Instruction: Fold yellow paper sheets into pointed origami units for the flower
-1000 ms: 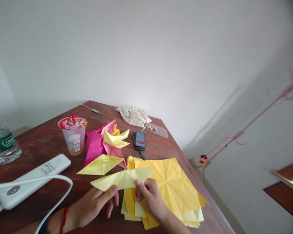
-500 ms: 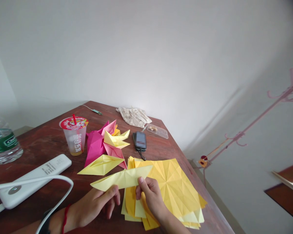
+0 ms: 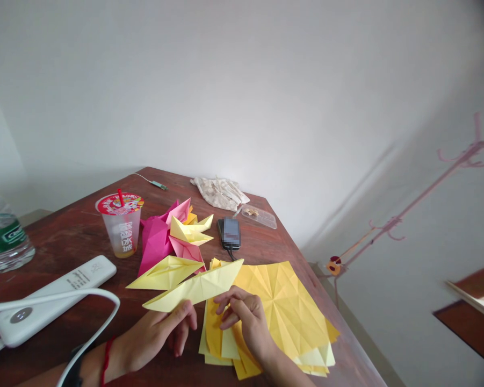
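Observation:
My left hand point(image 3: 157, 333) pinches a long pale yellow folded paper boat point(image 3: 199, 287) by its lower edge, tilted up to the right. Just below the boat's right half is my right hand point(image 3: 244, 317), its fingers loosely bent and apart, with nothing in them. Underneath it lies a stack of creased yellow paper sheets point(image 3: 282, 301); the top sheet has star-like fold lines. Behind the held boat rests another pale yellow paper boat point(image 3: 165, 271). Further back sit pink folded paper point(image 3: 157, 239) and another light yellow folded boat point(image 3: 191, 231).
A lidded plastic cup point(image 3: 121, 228) with a red straw stands left, beyond a white power bank point(image 3: 56, 301) with a cable. A water bottle point(image 3: 4, 236) is far left. Behind the sheets lie a phone-like device point(image 3: 229, 234), a cloth point(image 3: 221, 193) and a clear plastic tray point(image 3: 261, 216).
My right hand has let go of the paper boat and its fingers have spread. The boat's right end has tipped upward in my left hand.

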Available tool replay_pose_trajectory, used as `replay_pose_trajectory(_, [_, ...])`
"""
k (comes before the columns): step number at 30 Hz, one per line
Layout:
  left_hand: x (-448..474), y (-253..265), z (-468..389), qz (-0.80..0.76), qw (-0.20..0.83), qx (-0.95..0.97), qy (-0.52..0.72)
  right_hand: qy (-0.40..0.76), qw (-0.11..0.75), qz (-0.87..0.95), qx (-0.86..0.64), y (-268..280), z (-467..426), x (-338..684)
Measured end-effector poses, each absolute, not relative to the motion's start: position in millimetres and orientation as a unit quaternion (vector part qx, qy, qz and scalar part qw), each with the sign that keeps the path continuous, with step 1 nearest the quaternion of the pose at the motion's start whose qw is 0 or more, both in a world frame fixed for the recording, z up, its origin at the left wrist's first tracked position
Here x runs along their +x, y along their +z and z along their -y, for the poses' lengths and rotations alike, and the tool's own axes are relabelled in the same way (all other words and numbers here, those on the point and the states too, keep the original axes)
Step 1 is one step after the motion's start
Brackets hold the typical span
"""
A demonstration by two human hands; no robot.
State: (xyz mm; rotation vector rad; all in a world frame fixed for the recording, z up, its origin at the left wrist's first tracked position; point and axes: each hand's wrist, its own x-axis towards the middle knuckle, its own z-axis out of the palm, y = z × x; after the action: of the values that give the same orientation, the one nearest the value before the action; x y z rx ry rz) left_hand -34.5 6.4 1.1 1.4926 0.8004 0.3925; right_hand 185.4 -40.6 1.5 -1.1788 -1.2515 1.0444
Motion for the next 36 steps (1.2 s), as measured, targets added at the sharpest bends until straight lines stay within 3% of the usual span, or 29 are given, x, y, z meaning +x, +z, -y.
replay_pose_trajectory(36, [-33.5, 4.5, -2.9, -0.349, 0.652, 0.646, 0.189, 0.322, 0.485, 0.65, -0.488, -6.5, 42.4, 186.3])
